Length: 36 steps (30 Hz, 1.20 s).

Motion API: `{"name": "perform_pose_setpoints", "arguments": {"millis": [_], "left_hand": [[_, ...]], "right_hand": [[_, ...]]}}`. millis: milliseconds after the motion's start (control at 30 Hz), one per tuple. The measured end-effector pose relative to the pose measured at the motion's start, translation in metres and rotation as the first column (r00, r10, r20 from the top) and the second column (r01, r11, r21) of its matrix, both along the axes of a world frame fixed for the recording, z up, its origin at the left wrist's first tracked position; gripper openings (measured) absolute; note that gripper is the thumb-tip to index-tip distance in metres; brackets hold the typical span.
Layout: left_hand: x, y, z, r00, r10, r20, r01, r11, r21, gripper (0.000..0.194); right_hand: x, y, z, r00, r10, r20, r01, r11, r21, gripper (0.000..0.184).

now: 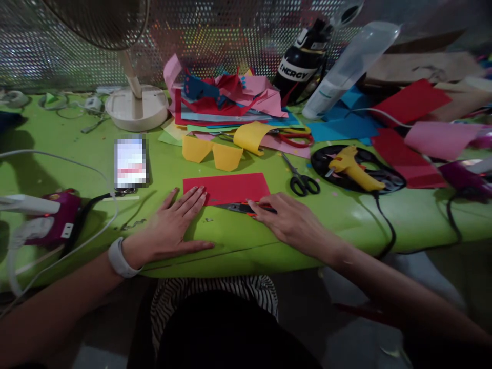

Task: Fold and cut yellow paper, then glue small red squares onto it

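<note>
A red sheet of paper (230,186) lies flat near the front edge of the green table (346,215). My left hand (175,225) rests flat and open on the table, fingertips touching the sheet's left lower corner. My right hand (292,220) lies over the handle of a dark craft knife with orange trim (240,207) that sits along the sheet's lower edge; its fingers are stretched out on the tool rather than wrapped round it.
Black-handled scissors (302,179) and a yellow glue gun (353,166) on a black plate lie to the right. Behind are yellow paper pieces (226,148), a heap of coloured paper (230,100), red scissors (295,136), a phone (130,161), a fan base (136,105), a black bottle (303,61).
</note>
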<state>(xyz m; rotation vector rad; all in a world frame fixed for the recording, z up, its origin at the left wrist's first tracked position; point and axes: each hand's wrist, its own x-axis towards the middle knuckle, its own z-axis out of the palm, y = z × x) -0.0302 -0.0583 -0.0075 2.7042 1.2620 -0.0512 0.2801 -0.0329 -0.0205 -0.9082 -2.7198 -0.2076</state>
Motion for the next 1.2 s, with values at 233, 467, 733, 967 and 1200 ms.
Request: {"name": "perform_pose_setpoints", "arguments": {"millis": [233,467,733,967,1200], "left_hand": [[0.002,-0.001,0.002,1.000,0.002,0.016,-0.002,1.000,-0.007,0.098],[0.010,-0.003,0.003,0.999,0.030,0.016,-0.030,0.999,-0.014,0.096],[0.039,0.003,0.002,0.994,0.101,0.040,-0.096,0.990,-0.107,0.100],[0.015,0.009,0.007,1.000,0.019,0.001,-0.018,0.998,-0.055,0.098],[0.016,0.008,0.003,1.000,0.000,0.010,0.000,1.000,-0.022,0.100]], "right_hand": [[-0.010,0.001,0.001,0.999,0.035,0.042,-0.036,0.999,0.011,0.032],[-0.003,0.001,-0.001,1.000,0.014,-0.013,-0.014,1.000,0.011,0.031],[0.017,0.005,0.000,1.000,0.006,-0.012,-0.006,1.000,0.003,0.031],[0.015,0.006,-0.002,1.000,-0.003,-0.025,0.003,1.000,-0.019,0.033],[0.009,0.006,0.001,1.000,0.023,-0.018,-0.024,0.999,-0.024,0.033]]}}
